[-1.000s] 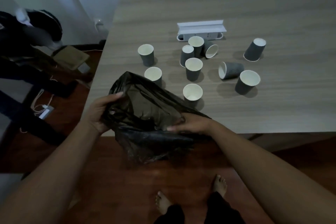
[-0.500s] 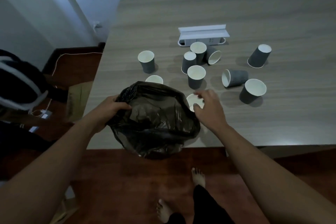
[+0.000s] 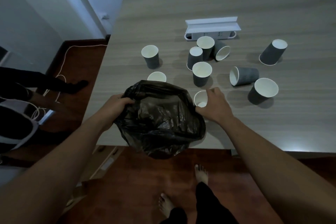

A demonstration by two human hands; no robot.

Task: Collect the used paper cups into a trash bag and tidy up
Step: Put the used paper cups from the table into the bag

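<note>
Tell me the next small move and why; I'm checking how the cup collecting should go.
Probably lift the cup and tip it left into the bag. The right hand is curled round that cup, right beside the bag's rim, while the left hand holds the mouth open over the table edge. No cup shows inside the bag.

A pale grey-brown wood-grain table [image 3: 236, 2] stands over a reddish-brown wooden floor [image 3: 131, 183], beside dim bluish-white walls [image 3: 27, 14].

An office-like meeting room: a long wood-grain table [image 3: 236, 5] with a built-in power box [image 3: 211, 29].
</note>
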